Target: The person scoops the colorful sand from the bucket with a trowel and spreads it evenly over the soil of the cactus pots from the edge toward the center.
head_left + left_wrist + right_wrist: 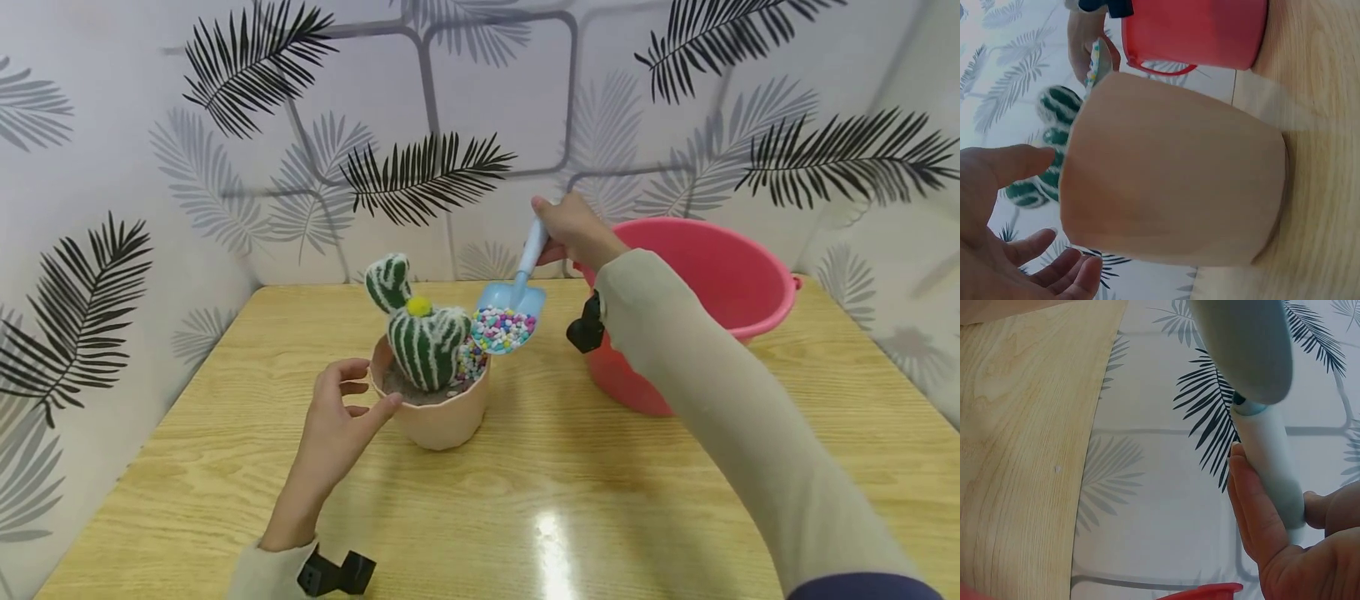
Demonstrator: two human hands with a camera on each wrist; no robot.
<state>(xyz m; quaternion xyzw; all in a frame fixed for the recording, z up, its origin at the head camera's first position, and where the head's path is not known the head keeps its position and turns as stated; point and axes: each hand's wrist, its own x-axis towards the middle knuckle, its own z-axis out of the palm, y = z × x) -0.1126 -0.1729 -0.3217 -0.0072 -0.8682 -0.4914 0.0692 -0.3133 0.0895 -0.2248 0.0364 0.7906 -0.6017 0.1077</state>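
A light-blue hand trowel [517, 287] is gripped by its pale handle in my right hand [573, 229]. Its scoop holds small multicoloured pebbles [501, 329] and hangs at the right side of the rim of a peach flowerpot [442, 425]. In the pot stands a fuzzy green-and-white striped cactus [423, 346] with a yellow pompom. Grey soil shows around it, and coloured pebbles lie at its right. My left hand [337, 425] is at the pot's left rim, fingers loosely spread; the left wrist view [1022, 250] shows no firm hold. Handle and fingers [1260, 512] appear in the right wrist view.
A large pink-red bucket [637, 379] stands on the wooden table [487, 533], right of the pot and partly behind my right forearm. Behind the table is a white wall [502, 92] with a leaf pattern. Black cameras [588, 325] sit on both wrists.
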